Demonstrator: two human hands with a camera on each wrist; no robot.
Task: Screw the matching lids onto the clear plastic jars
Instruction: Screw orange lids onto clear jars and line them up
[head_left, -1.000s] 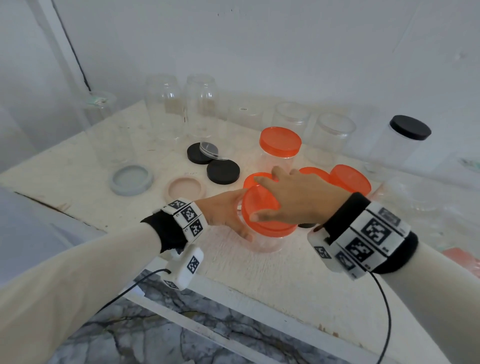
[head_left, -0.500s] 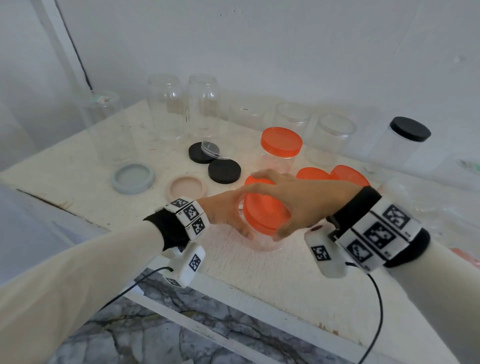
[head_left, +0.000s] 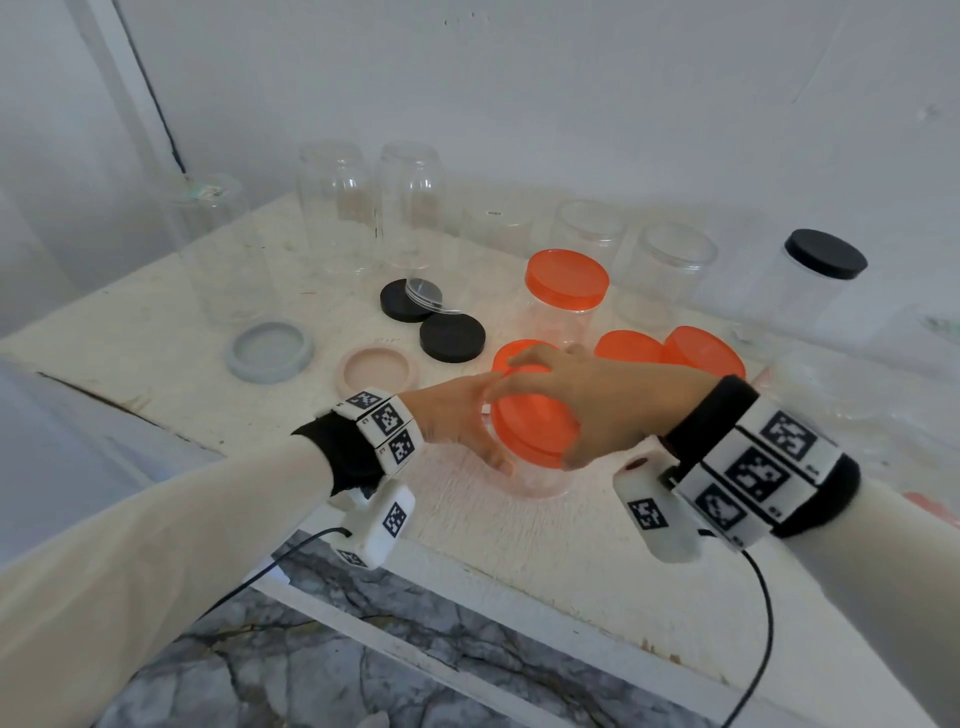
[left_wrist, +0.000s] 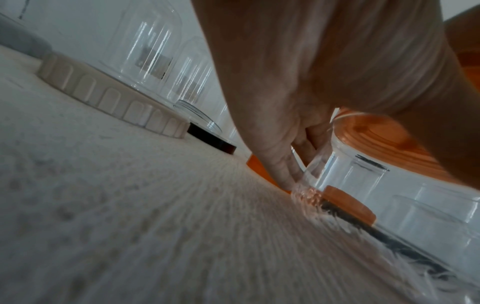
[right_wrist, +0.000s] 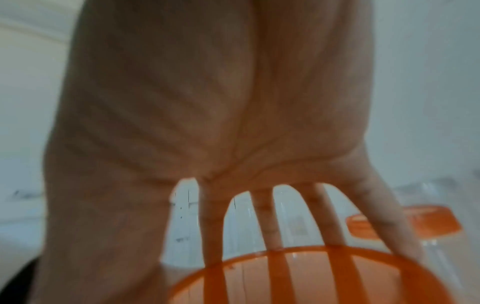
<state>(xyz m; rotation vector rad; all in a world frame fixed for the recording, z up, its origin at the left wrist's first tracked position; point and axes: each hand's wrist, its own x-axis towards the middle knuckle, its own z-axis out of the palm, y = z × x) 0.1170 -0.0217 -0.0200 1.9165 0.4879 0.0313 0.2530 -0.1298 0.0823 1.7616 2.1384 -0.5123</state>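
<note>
Left hand (head_left: 452, 421) wrapped round clear jar (head_left: 535, 475) on worktop (head_left: 519, 545); orange lid (head_left: 532, 423) gripped from above by right hand (head_left: 597, 397).

Orange lid (head_left: 532, 423), black lids (head_left: 452, 338), checkered wristbands (head_left: 387, 421).

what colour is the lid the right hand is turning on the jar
Orange, translucent; the lid under the right hand shows best in the head view.
</note>
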